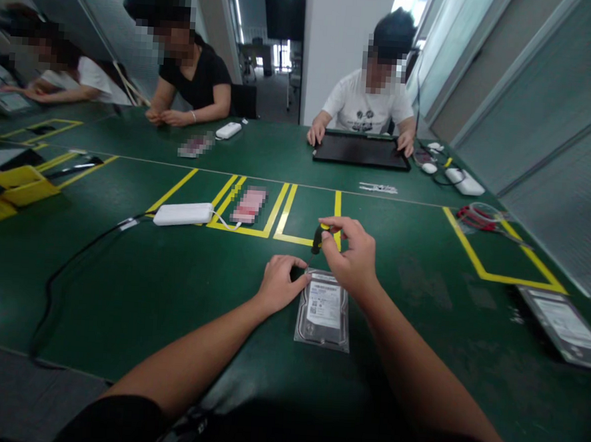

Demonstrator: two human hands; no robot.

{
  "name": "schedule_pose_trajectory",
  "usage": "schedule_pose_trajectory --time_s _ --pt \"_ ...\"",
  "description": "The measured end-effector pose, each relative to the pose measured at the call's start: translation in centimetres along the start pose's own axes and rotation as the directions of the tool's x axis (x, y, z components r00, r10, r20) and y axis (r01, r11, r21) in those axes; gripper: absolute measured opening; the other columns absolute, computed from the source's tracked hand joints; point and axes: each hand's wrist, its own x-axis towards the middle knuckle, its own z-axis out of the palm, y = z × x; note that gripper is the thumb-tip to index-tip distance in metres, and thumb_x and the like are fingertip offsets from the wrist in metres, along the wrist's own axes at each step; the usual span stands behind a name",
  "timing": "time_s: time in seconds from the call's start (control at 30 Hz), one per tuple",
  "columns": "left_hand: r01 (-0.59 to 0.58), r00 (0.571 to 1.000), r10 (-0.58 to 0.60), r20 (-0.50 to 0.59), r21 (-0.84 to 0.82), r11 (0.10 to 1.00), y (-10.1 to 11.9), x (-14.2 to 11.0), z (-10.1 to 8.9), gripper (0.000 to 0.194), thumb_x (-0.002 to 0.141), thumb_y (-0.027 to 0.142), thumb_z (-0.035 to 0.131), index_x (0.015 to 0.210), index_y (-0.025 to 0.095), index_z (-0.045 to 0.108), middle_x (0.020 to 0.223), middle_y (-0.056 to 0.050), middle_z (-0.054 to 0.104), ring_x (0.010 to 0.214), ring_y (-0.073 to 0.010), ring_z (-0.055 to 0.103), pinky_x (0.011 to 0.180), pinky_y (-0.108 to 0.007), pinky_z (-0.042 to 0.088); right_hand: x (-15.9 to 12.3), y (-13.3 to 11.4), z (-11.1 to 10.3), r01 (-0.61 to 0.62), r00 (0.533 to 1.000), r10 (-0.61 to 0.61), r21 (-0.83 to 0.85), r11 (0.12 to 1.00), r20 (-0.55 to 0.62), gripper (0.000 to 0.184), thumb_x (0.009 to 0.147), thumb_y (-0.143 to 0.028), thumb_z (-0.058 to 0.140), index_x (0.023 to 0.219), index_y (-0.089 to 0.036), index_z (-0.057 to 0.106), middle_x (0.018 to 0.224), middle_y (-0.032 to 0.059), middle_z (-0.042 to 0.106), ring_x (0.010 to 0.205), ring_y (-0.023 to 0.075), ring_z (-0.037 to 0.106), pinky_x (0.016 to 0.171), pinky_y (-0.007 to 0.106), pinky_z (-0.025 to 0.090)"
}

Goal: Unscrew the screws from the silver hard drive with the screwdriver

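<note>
A hard drive point(324, 311) with a white label lies on the green table in front of me, in what looks like a clear plastic sleeve. My left hand point(280, 283) grips its upper left corner, thumb and forefinger at the edge. Above the far end of the drive, my right hand point(351, 251) pinches a short black-and-yellow screwdriver point(318, 239) between thumb and fingers, dark end pointing down. The screwdriver's tip is too small to make out.
A white power strip point(183, 214) with a black cable lies left, beside a phone point(249, 205) on a white lead. Another hard drive point(564, 324) and red cables point(478, 219) sit right. Yellow bins point(22, 185) stand far left. Across the table, a person holds a black panel point(362, 150).
</note>
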Motion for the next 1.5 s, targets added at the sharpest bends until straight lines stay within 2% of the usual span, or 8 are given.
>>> schedule_pose_trajectory --time_s 0.13,0.3,0.63,0.73,0.87,1.2,1.37,1.5 --pt "-0.005 1.000 0.005 0.003 -0.003 1.000 -0.06 0.01 0.03 0.019 0.082 0.032 0.069 0.098 0.022 0.067 0.103 -0.002 0.070 0.105 -0.0242 0.057 0.094 -0.039 0.043 0.20 -0.15 -0.08 0.030 0.999 -0.030 0.045 0.999 -0.012 0.012 0.086 -0.021 0.059 0.097 -0.020 0.065 0.096 0.0039 0.067 0.085 0.0165 0.059 0.073 0.033 0.047" --pt "-0.013 1.000 0.013 0.009 -0.004 1.000 -0.08 0.02 -0.08 0.019 0.082 0.033 0.069 0.097 0.023 0.067 0.104 -0.002 0.071 0.105 -0.0241 0.057 0.095 -0.039 0.044 0.30 -0.25 -0.03 0.032 0.999 -0.031 0.024 0.999 -0.025 0.008 0.085 -0.028 0.065 0.089 -0.021 0.062 0.086 0.0021 0.063 0.079 0.0157 0.056 0.071 0.031 0.047" --pt "-0.011 1.000 0.011 0.014 -0.005 1.000 -0.20 0.07 -0.03 0.019 0.082 0.033 0.069 0.097 0.023 0.067 0.104 -0.002 0.070 0.106 -0.0245 0.057 0.096 -0.040 0.044 0.12 -0.25 -0.17 0.029 0.999 -0.029 0.010 1.000 -0.019 0.016 0.085 -0.017 0.057 0.098 -0.020 0.065 0.092 0.0027 0.068 0.081 0.0162 0.059 0.072 0.033 0.046" --pt "-0.017 1.000 0.017 0.010 -0.004 1.000 -0.33 0.12 0.07 0.019 0.082 0.033 0.069 0.097 0.023 0.067 0.103 -0.002 0.070 0.105 -0.0243 0.057 0.095 -0.040 0.044 0.16 -0.46 -0.21 0.047 0.999 -0.047 0.034 0.998 -0.013 0.010 0.085 -0.021 0.062 0.096 -0.020 0.064 0.094 0.0035 0.066 0.083 0.0157 0.058 0.072 0.031 0.046" --pt "-0.020 1.000 0.020 0.010 -0.004 1.000 -0.56 0.17 0.23 0.018 0.081 0.032 0.069 0.097 0.023 0.068 0.103 -0.002 0.070 0.103 -0.0237 0.057 0.095 -0.040 0.044 0.20 -0.46 -0.09 0.054 0.998 -0.053 0.037 0.998 -0.025 0.010 0.084 -0.025 0.068 0.090 -0.020 0.062 0.086 0.0017 0.062 0.082 0.0150 0.056 0.071 0.029 0.046" --pt "-0.020 1.000 0.020 0.012 -0.011 1.000 -0.46 0.22 0.12 0.018 0.082 0.032 0.068 0.098 0.023 0.068 0.102 -0.002 0.070 0.104 -0.0247 0.057 0.095 -0.041 0.044 0.19 -0.63 -0.23 0.043 0.999 -0.043 0.033 0.999 0.005 0.016 0.086 -0.016 0.057 0.099 -0.020 0.064 0.093 0.0030 0.068 0.084 0.0164 0.059 0.075 0.033 0.046" --pt "-0.015 1.000 0.015 0.015 -0.019 1.000 -0.34 0.27 0.05 0.019 0.081 0.032 0.069 0.098 0.023 0.068 0.103 -0.002 0.070 0.104 -0.0242 0.057 0.095 -0.041 0.044 0.22 -0.48 -0.27 0.043 0.999 -0.044 0.055 0.998 0.019 0.013 0.085 -0.028 0.067 0.095 -0.020 0.065 0.093 0.0037 0.064 0.088 0.0172 0.059 0.076 0.033 0.047" --pt "-0.026 1.000 0.026 0.013 -0.020 0.999 -0.46 0.25 0.08 0.019 0.082 0.032 0.069 0.098 0.023 0.067 0.103 -0.002 0.070 0.104 -0.0241 0.057 0.095 -0.040 0.044 0.16 -0.28 -0.23 0.030 0.999 -0.031 0.036 0.999 0.020 0.012 0.084 -0.029 0.068 0.092 -0.021 0.064 0.089 0.0023 0.063 0.086 0.0165 0.058 0.076 0.032 0.046"
